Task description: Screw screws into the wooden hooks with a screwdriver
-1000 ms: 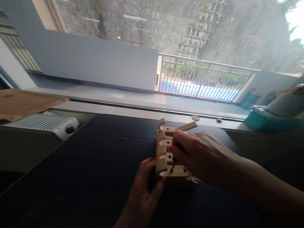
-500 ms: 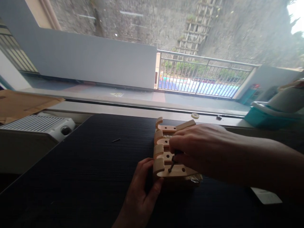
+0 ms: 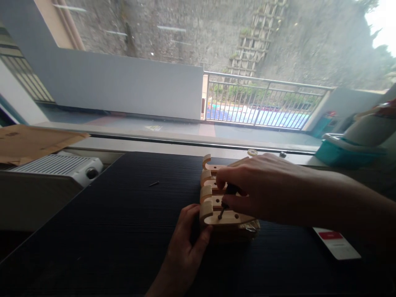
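A person sits at a dark ribbed table (image 3: 108, 214) before a wide window. Just right of the table's centre lies a row of pale wooden hooks (image 3: 213, 198), packed side by side with their curled ends pointing to 9 o'clock.

The left hand (image 3: 185, 247) comes up from 6 o'clock and presses its thumb and fingers against the near, curled end of the closest hook, apparently bracing the row so it cannot slide. This hand is not closed around anything; it rests flat against the wood.

The right hand (image 3: 256, 189) reaches in from 3 o'clock and hovers over the hooks. Its fingertips pinch a thin dark tool (image 3: 225, 202), possibly a small screwdriver or a screw. The tool slants down toward 7 o'clock, its tip meeting the flat top of the nearest hook, close to a small hole. The hooks therefore lie directly beneath this grip, with the left hand just beside them at 7 o'clock.

A loose screw (image 3: 154, 183) lies well apart at 10 o'clock. A white card (image 3: 335, 243) rests at 4 o'clock.
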Tool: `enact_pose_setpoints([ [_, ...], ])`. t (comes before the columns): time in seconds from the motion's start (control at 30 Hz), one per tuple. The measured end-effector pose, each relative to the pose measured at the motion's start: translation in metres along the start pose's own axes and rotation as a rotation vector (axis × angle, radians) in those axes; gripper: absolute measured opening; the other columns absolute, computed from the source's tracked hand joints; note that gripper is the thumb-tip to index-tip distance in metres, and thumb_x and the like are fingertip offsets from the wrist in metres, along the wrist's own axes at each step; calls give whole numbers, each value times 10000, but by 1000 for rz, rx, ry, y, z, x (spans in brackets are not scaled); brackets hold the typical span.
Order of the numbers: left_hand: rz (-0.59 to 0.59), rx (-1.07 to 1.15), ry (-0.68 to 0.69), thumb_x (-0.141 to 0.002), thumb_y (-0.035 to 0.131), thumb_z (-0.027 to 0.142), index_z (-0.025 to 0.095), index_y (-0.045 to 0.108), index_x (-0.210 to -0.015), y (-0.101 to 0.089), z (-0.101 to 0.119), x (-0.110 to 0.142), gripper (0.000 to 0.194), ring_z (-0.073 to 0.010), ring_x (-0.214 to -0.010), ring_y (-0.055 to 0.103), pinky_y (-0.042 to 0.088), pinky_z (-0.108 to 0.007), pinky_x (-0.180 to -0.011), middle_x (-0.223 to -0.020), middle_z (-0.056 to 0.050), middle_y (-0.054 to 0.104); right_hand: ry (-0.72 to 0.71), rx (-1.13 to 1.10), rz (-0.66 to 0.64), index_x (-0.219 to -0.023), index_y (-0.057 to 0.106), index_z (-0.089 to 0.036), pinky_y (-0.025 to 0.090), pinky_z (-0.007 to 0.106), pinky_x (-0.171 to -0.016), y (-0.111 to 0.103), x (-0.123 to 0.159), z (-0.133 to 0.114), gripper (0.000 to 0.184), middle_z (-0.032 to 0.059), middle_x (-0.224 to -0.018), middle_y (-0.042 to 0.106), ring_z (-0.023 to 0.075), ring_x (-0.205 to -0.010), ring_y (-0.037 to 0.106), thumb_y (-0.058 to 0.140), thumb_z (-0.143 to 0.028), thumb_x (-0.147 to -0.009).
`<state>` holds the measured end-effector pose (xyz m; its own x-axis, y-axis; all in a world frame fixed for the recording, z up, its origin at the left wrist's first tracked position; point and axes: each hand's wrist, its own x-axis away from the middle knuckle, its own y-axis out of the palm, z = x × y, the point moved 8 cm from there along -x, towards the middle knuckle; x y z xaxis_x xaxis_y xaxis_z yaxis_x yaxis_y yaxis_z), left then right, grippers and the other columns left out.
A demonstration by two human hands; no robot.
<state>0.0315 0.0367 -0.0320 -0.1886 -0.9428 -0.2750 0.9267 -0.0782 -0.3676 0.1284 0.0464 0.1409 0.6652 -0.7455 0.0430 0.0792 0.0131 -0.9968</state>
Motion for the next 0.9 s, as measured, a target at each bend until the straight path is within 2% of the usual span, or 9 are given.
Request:
enact_pose_setpoints([
  [0.13,2,-10,-1,-892,464,323,288,397,-1197,-1,-1,1,314,-198,-1144,478,389,-334,-972,-1237,-30,476,-24,-22,-48,-750,623,-219,237,239,-475,-1,3,2,133,-31,-615,587,84,-494,456,519,-232,-832],
  [0.3,-6,-27,27,-885,475,306,301,398,-1197,-1,-1,1,321,-193,-1163,465,381,-323,-987,-1247,-22,463,-69,-118,22,-795,590,-207,290,232,-534,7,1,6,103,-22,-725,612,84,-575,499,502,-167,-829],
  [0.4,-7,-31,36,-883,476,294,298,393,-1207,-1,-1,2,334,-197,-1201,435,370,-323,-1007,-1277,-25,441,-24,-137,40,-808,573,-199,294,235,-546,14,0,12,101,-16,-752,616,91,-602,510,483,-173,-846],
  [0.5,-2,-37,29,-880,479,292,299,390,-1214,-2,-2,3,346,-201,-1211,428,368,-330,-1015,-1285,-27,437,42,-136,99,-745,543,-197,266,238,-515,16,3,14,157,-23,-695,594,88,-559,477,449,-192,-872],
  [0.67,13,-49,20,-882,474,307,288,397,-1204,-1,-3,2,331,-202,-1174,459,386,-341,-995,-1260,-36,452,104,-95,198,-693,529,-203,215,246,-484,13,9,12,212,-38,-588,548,90,-500,401,458,-267,-883],
  [0.8,10,-32,4,-889,461,318,267,405,-1189,0,-2,1,310,-205,-1146,480,395,-353,-982,-1236,-47,474,85,-131,176,-732,556,-219,221,235,-483,7,12,14,195,-49,-599,563,84,-510,413,469,-317,-877],
  [0.9,6,-15,17,-890,463,317,270,407,-1191,-1,2,0,310,-199,-1137,485,402,-339,-972,-1221,-41,484,28,-171,174,-741,565,-226,237,225,-490,-1,14,14,144,-61,-612,561,70,-505,417,489,-266,-857],
])
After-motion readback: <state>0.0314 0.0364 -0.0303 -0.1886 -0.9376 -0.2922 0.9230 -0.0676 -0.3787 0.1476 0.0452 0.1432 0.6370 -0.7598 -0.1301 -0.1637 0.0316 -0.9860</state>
